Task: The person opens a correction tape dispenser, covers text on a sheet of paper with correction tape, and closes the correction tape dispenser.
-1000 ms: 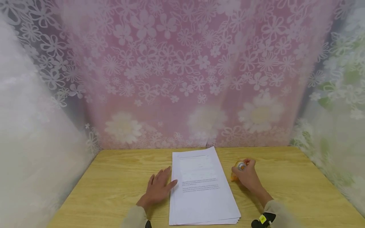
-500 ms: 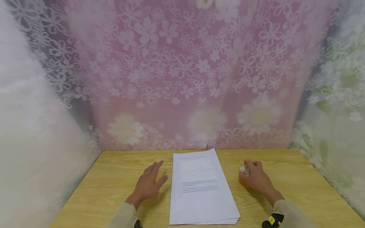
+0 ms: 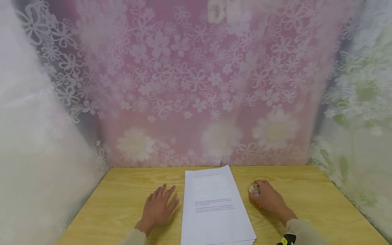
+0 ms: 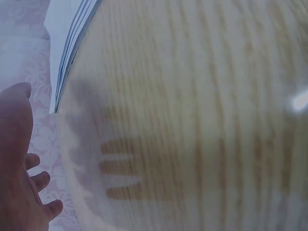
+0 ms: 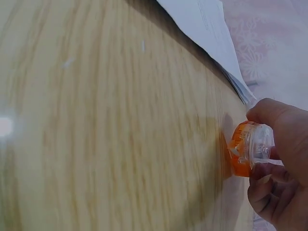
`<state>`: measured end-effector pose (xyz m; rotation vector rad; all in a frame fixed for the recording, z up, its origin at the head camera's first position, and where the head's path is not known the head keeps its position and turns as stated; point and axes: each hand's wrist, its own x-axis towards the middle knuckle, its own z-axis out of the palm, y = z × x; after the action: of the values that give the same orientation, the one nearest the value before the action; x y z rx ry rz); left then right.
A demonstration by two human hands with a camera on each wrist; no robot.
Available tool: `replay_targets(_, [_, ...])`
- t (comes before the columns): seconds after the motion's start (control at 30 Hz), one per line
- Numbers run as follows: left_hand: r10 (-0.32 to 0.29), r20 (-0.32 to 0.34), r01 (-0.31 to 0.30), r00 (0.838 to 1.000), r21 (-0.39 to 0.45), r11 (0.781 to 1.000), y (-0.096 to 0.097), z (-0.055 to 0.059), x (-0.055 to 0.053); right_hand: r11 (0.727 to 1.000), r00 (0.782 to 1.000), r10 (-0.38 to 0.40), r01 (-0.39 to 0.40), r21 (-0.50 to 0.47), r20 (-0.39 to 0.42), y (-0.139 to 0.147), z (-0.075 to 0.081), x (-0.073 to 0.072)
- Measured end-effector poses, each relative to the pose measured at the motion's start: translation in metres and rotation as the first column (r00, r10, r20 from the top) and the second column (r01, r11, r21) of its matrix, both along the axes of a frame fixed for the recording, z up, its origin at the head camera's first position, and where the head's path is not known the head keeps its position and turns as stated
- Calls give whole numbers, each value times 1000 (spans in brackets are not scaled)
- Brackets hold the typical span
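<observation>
A stack of printed white paper [image 3: 216,211] lies on the wooden table [image 3: 128,194], in front of the person. To its right, my right hand [image 3: 267,197] grips a small rounded orange and clear plastic case [image 3: 254,189] with a wheel-like disc on its face. In the right wrist view, the thumb and curled fingers pinch the clear side of the case [image 5: 248,149]; its orange side faces the tabletop. My left hand [image 3: 157,208] is left of the stack, fingers spread and holding nothing. Its shadow shows on the wood in the left wrist view.
A pink floral curtain [image 3: 211,102] hangs along the table's back edge. Pale sheeting [image 3: 39,143] encloses the left side, and a green-and-white floral sheet [image 3: 352,146] the right. Several sheet edges [image 4: 72,57] of the stack fan out slightly.
My left hand has come off the paper's left edge and moved leftward. The right hand, holding the case, first shifted right, then slightly back toward the stack. The paper stays in place.
</observation>
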<state>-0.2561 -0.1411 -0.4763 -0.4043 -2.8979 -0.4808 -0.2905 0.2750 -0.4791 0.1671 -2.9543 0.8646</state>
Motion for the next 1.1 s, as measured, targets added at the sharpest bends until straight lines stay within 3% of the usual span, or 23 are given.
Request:
replay_targets(0.5, [-11, -29, 11, 1000, -10, 1000, 2, -5, 3, 992, 999, -27, 32, 123, -42, -24, 1, -3])
replay_targets(0.93, [-11, 9, 11, 1000, -25, 1000, 1, -4, 4, 987, 998, -40, 45, 152, -40, -25, -2, -3])
replay_targets(1.1, [-10, 1, 10, 1000, -27, 1000, 0, -4, 3, 994, 997, -72, 73, 86, -17, -24, 7, -3])
